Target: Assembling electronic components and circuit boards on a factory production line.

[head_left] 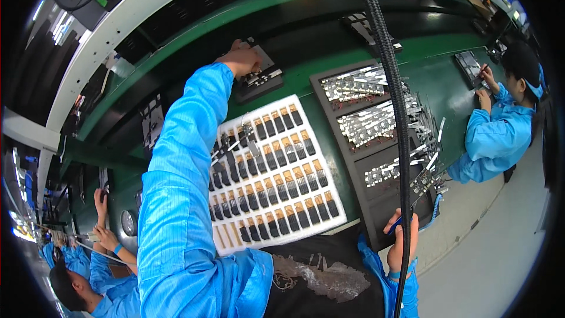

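Note:
My left arm, in a blue sleeve, stretches forward across the table. At its end my left hand point(240, 60) bends its fingers over a black fixture point(263, 89) carrying a flat grey panel and small silvery parts; whatever lies between the fingertips is hidden. Low on the right, my right hand point(404, 242) is closed around a slim blue tool point(395, 225), its kind unclear. Just ahead of that hand lies a dark compartment tray point(376, 200) with silvery strip-like circuit boards point(368, 123). Between my arms, a white foam tray point(342, 219) holds rows of small black-and-copper parts point(299, 215).
A thick black braided cable point(393, 76) hangs down in front of the dark tray. Farther off are more black fixtures point(360, 26). Co-workers in blue sit at right point(497, 129) and lower left point(112, 288). A white metal frame point(76, 76) runs along the left.

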### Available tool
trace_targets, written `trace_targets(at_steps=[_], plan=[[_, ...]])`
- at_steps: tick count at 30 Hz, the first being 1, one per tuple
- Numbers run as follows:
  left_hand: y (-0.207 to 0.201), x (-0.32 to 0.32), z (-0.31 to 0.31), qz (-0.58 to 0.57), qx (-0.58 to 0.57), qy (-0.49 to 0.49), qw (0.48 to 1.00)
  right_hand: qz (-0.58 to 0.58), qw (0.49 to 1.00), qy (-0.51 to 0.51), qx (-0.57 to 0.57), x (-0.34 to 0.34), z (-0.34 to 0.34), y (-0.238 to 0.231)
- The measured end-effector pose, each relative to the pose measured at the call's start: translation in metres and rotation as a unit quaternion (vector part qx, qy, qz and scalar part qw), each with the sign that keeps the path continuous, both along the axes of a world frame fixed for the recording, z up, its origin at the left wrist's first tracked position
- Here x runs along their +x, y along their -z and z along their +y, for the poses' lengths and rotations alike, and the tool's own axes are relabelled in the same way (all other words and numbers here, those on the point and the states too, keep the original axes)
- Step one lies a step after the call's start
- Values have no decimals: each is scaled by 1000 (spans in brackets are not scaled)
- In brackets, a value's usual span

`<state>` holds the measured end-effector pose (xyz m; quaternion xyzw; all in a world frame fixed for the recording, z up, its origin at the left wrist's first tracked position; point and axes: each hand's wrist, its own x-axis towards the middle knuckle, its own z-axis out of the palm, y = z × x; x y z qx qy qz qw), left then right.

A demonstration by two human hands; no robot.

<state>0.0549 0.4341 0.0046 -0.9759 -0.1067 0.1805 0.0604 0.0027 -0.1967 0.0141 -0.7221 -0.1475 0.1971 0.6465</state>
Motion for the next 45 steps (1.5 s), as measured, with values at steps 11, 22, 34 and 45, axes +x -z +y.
trace_targets(at_steps=[11,22,34,45], plan=[[10,-2,-61,-435,-5,5,901,15,999,-43,5,0,15,-5],[-21,-57,-377,-295,-713,-61,632,-197,959,-161,-127,0,35,-36],[-34,-73,-395,-338,-719,-151,588,-221,956,-116,-151,-2,30,-25],[-28,-77,-406,-331,-681,-128,640,-216,958,-131,-138,-5,39,-43]])
